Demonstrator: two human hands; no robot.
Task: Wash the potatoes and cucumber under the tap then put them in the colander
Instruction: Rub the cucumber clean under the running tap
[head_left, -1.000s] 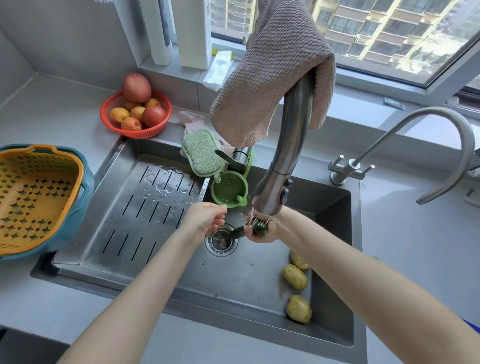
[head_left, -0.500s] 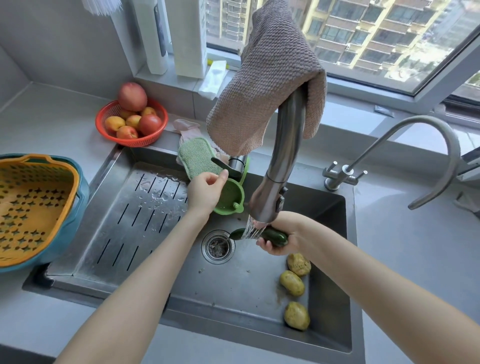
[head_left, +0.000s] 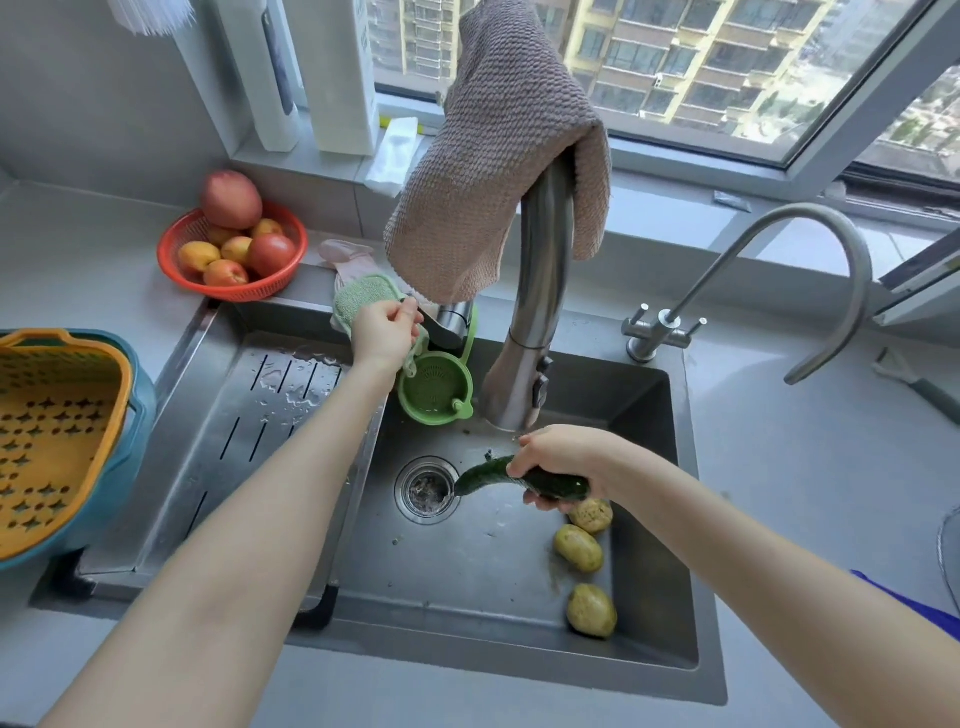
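My right hand grips a dark green cucumber low in the sink, just under the head of the tall steel tap. I see no water stream. Three potatoes lie on the sink floor at the right, one partly under my right hand. My left hand is up at the back rim, fingers curled round the end of the dark tap lever. The yellow colander sits in a teal bowl on the counter at the far left.
A brown towel hangs over the tap. A green sponge and a small green strainer sit behind the drain. A red fruit basket stands at the back left, a second thin tap at the right.
My left hand left the cucumber and rose to the tap lever. The water stream seen before is gone. My right hand lowered the cucumber a little.
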